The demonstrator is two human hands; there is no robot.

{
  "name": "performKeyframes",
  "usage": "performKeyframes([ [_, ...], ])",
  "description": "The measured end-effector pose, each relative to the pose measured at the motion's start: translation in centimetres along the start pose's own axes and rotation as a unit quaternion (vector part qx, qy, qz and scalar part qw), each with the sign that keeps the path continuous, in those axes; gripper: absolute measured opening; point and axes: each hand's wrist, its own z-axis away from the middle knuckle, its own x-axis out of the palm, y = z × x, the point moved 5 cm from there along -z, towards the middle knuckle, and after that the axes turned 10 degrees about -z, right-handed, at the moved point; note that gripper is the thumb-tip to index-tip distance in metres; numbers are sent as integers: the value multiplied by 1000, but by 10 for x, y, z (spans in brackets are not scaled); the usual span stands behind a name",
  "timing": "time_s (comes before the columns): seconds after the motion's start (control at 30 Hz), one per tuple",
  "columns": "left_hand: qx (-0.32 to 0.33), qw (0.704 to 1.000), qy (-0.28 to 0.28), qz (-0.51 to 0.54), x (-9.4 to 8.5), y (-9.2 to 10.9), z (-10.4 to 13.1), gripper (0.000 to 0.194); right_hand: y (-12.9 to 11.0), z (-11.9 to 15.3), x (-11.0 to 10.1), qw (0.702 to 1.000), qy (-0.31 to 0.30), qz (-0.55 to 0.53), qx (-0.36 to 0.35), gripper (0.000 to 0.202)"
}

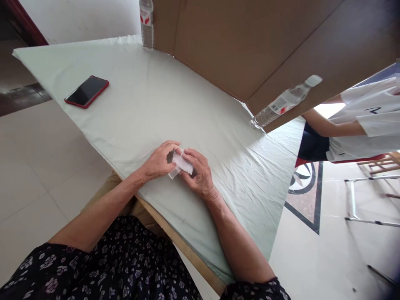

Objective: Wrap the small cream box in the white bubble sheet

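The step in hand looks like handling a small white packet (183, 163) with 2 hands: the fingers of the left hand (158, 162) pinch its left end, and those of the right hand (200, 174) curl in and grip its right end. The packet sits between the fingers over the desk (150, 104), contact unclear, with the phone (87, 91) beyond them to the left; any next move seems to call for a light, steady pinch, as the packet looks thin.

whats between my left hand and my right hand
A small, crinkled white packet with a see-through edge lies between the left hand and the right hand, held by the fingers of both, as the head view shows.
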Motion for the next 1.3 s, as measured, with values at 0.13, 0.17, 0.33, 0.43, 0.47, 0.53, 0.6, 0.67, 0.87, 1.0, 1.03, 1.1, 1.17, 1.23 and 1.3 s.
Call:
performKeyframes([
  [0.13, 77, 995, -45, -55, -8, 3, 7, 44, 5, 1, 2, 1000, -8, 2, -26, 47],
  [0.17, 91, 993, -44, -69, -8, 2, 8, 46, 6, 2, 2, 1000, -7, -1, -24, 46],
  [0.33, 102, 993, -3, -62, 1, 1, 3, 43, 11, -1, -2, 998, 10, -56, 35, 42],
  [0.43, 55, 998, 17, -5, 0, 5, -1, 34, 13, -2, -6, 984, 25, -130, 116, 32],
  [0.47, 26, 999, 11, 16, -1, 6, -3, 32, 16, -1, -7, 975, 29, -158, 154, 28],
  [0.53, -40, 998, -19, 50, -1, 6, -4, 28, 20, 2, -6, 952, 35, -199, 230, 30],
  [0.6, -86, 993, -46, 61, 1, 6, -5, 26, 23, 4, -4, 938, 33, -207, 276, 37],
  [0.67, -107, 991, -50, 60, 3, 5, -5, 26, 23, 4, -3, 934, 20, -209, 290, 43],
  [0.87, -114, 993, -12, 0, 5, 5, -5, 33, 22, 2, -5, 923, -9, -255, 288, 70],
  [1.0, -88, 992, -50, 69, 4, 8, -4, 37, 25, 4, -3, 925, 2, -244, 293, 71],
  [1.03, -87, 987, -79, 113, 6, 8, -4, 40, 26, 5, -2, 926, 7, -242, 291, 71],
  [1.1, -90, 970, -130, 185, 10, 8, -3, 50, 28, 6, -2, 927, 18, -236, 290, 71],
  [1.17, -93, 960, -146, 220, 12, 8, -4, 55, 31, 7, -2, 924, 30, -238, 299, 73],
  [1.23, -95, 956, -142, 239, 13, 6, -5, 55, 34, 9, -2, 914, 42, -254, 313, 76],
  [1.3, -97, 954, -136, 248, 15, 4, -6, 55, 36, 10, -2, 905, 52, -272, 323, 78],
])
